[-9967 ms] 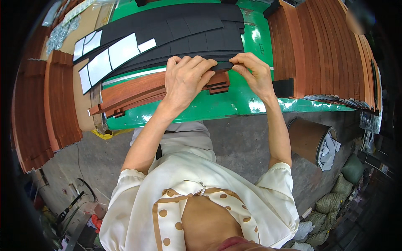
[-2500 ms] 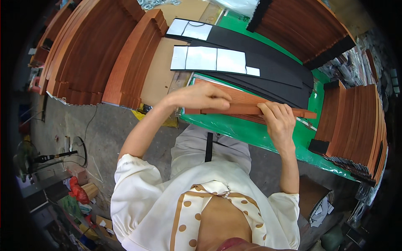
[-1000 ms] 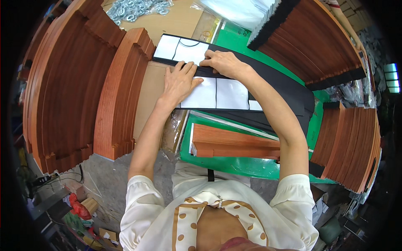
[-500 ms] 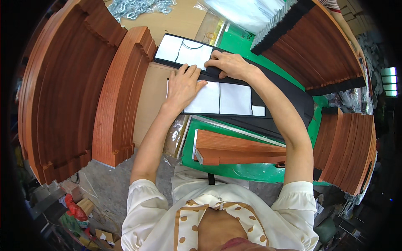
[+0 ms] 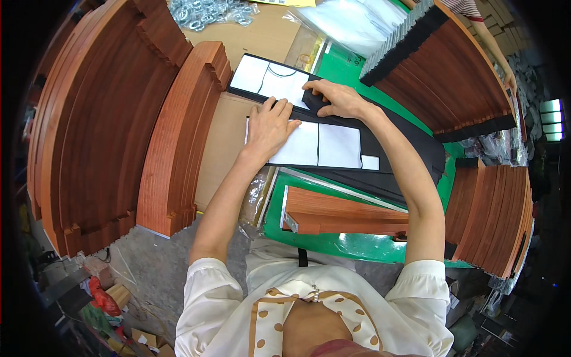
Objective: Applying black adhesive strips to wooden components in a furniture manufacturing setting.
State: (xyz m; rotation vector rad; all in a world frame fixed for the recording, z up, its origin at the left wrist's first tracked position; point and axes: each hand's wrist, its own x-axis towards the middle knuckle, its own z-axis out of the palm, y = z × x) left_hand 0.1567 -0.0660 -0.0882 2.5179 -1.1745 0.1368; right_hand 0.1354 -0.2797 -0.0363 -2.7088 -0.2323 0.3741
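Observation:
My left hand (image 5: 269, 127) lies flat, fingers spread, on the near black strip (image 5: 333, 146) that carries white label patches. My right hand (image 5: 333, 99) pinches the black edge of the strip where it overlaps a second black strip (image 5: 267, 80) with white patches further away. Both strips rest on a brown cardboard sheet (image 5: 223, 143) and a green table (image 5: 333, 238). A small stack of reddish wooden boards (image 5: 345, 215) sits on the green table close to my body.
Tall stacks of curved reddish wood panels (image 5: 119, 119) stand on the left, with more (image 5: 446, 77) at the back right and right edge (image 5: 493, 220). Metal rings (image 5: 208, 12) and clear plastic bags (image 5: 357, 24) lie at the back. Another person's arm (image 5: 493, 41) shows top right.
Ten seconds ago both hands pressed on wooden boards; they then moved away to the black strips. Over the last second my right hand shifted slightly left along the strip's edge.

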